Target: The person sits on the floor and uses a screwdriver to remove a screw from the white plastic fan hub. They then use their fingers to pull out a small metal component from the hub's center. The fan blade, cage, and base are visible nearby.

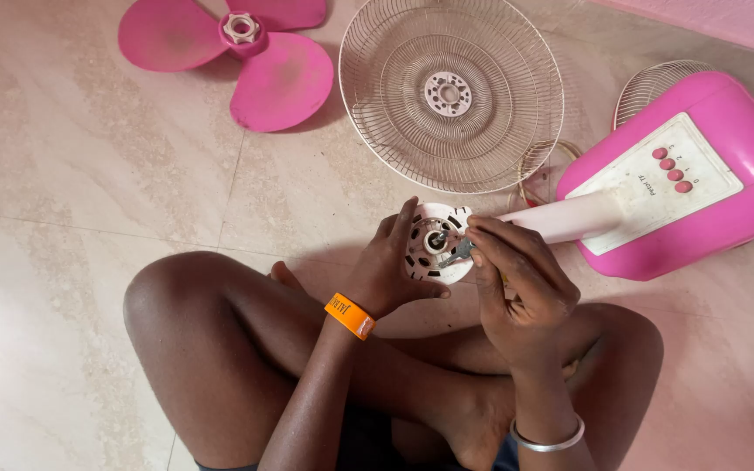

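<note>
My left hand cups the white round motor head of a pink standing fan from the left and below. A metal shaft sticks out of the head's middle. My right hand grips a small metal tool, its tip against the face of the motor head near the shaft. The fan's white neck runs right to the pink base, which lies on the floor with a white panel of several pink buttons.
A pink three-blade fan propeller lies at the top left of the tiled floor. A wire fan guard lies at the top centre, a second guard behind the base. My crossed legs fill the lower frame.
</note>
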